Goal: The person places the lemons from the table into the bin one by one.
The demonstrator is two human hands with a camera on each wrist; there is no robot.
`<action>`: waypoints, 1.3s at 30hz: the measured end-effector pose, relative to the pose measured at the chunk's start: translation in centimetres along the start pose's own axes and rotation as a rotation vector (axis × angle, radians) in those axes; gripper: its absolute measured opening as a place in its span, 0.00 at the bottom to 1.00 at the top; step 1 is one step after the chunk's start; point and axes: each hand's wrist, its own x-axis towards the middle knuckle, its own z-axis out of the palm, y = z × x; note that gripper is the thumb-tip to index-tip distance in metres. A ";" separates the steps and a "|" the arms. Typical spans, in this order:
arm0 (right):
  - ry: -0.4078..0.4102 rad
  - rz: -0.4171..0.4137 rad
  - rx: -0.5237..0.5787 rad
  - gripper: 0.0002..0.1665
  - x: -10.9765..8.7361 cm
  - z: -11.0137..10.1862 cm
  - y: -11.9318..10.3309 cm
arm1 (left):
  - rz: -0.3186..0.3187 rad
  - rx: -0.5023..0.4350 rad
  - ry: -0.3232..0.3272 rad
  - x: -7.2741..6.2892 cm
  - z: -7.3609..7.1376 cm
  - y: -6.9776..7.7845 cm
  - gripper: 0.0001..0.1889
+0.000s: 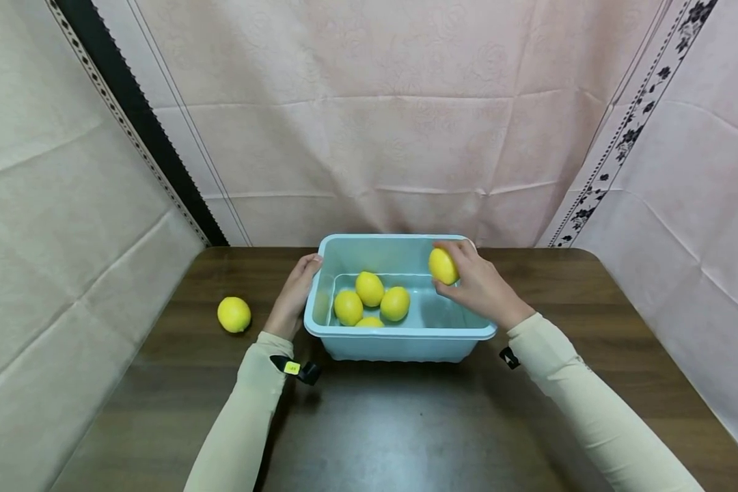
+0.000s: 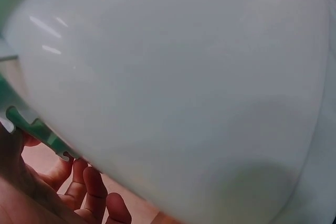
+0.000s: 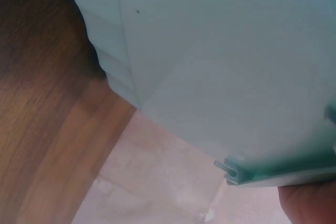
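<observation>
A light blue plastic basin (image 1: 400, 348) stands on the table with several yellow lemons (image 1: 370, 289) lying in its left half. My left hand (image 1: 293, 295) holds the basin by its left rim; the left wrist view has the fingers (image 2: 95, 187) curled at the rim beside the pale side wall. Over the basin's right part, my right hand (image 1: 476, 283) pinches another lemon (image 1: 443, 266) between thumb and fingers. Only the basin's outer wall (image 3: 210, 77) and a bit of that hand (image 3: 307, 203) appear in the right wrist view, with the pinched lemon hidden there.
One more lemon (image 1: 234, 314) lies on the dark wooden table (image 1: 369, 424), left of my left hand. Pale cloth (image 1: 369, 150) hangs behind the table and along both sides. Each wrist wears a small black device (image 1: 295, 367).
</observation>
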 end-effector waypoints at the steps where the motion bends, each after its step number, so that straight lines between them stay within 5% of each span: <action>1: 0.005 0.005 0.002 0.41 0.0 0.0 -0.1 | 0.002 0.004 0.001 0.0 0.0 0.0 0.27; 10: 0.086 0.033 0.042 0.41 -0.4 0.0 -0.5 | 0.002 -0.019 -0.004 0.0 0.0 -0.1 0.26; 17: 0.160 -0.017 -0.071 0.38 -0.3 0.1 -0.7 | 0.015 -0.016 -0.002 -0.1 -0.3 -0.1 0.26; 25: 0.078 0.041 -0.197 0.43 -0.5 -0.2 -0.5 | 0.013 -0.017 -0.009 -0.2 0.1 -0.1 0.26; 39: 0.237 0.306 0.129 0.33 -1.1 -0.1 0.5 | 0.017 -0.007 -0.010 -0.3 0.0 0.2 0.25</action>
